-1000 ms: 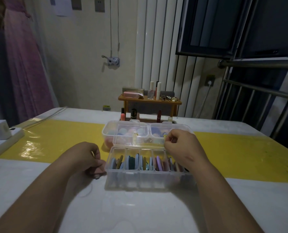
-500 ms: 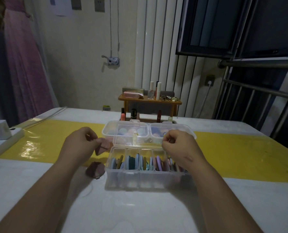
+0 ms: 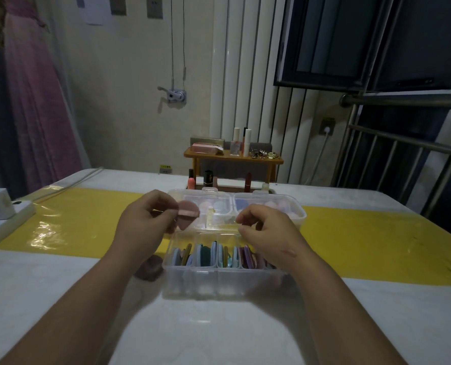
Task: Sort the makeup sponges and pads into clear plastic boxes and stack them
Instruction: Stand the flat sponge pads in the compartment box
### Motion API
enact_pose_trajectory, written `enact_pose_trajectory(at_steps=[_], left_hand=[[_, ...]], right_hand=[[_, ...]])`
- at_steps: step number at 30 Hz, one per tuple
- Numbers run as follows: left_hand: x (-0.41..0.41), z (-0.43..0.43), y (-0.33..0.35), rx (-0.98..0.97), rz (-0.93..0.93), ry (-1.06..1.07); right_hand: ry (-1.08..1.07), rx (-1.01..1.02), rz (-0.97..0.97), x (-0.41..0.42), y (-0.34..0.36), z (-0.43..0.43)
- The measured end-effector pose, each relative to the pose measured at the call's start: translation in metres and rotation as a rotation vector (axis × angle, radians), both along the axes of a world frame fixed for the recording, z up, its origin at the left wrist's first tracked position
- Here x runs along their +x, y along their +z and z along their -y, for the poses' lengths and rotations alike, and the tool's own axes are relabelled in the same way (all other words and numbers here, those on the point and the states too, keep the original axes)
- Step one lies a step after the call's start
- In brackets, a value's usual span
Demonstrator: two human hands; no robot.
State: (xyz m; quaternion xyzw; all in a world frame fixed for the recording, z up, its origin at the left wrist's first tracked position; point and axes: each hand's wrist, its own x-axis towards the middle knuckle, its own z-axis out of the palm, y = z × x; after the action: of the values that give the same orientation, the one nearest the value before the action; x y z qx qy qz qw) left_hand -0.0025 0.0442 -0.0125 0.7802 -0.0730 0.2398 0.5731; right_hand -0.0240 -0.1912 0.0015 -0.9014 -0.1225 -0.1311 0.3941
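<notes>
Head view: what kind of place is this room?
Probably a home room set up for makeup: a long pink dress hangs at the left, and a small wooden shelf holds cosmetic bottles.

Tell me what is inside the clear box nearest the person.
In the near box, flat pads stand on edge: light blue, dark teal, olive, pink and purple. The right hand covers its right end, so what lies there cannot be seen.
</notes>
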Motion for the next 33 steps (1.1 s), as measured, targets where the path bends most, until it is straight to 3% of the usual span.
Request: enact_pose_trajectory(at_steps=[8, 18, 27, 33], left_hand=[[-0.007, 0.019, -0.001, 0.063, -0.02, -0.122], [-0.008, 0.022, -0.001, 0.175, -0.011, -0.158], [-0.009, 0.016, -0.002, 0.136, -0.026, -0.114], [-0.006, 0.01, -0.004, 0.094, -0.039, -0.057]], right_hand=[[0.141, 0.05, -0.065, -0.003, 0.0, -0.008], [0.155, 0.071, -0.028, -0.004, 0.002, -0.011], [-0.028, 0.212, 0.05, -0.005, 0.013, 0.009], [-0.265, 0.235, 0.14, -0.001, 0.014, 0.025]])
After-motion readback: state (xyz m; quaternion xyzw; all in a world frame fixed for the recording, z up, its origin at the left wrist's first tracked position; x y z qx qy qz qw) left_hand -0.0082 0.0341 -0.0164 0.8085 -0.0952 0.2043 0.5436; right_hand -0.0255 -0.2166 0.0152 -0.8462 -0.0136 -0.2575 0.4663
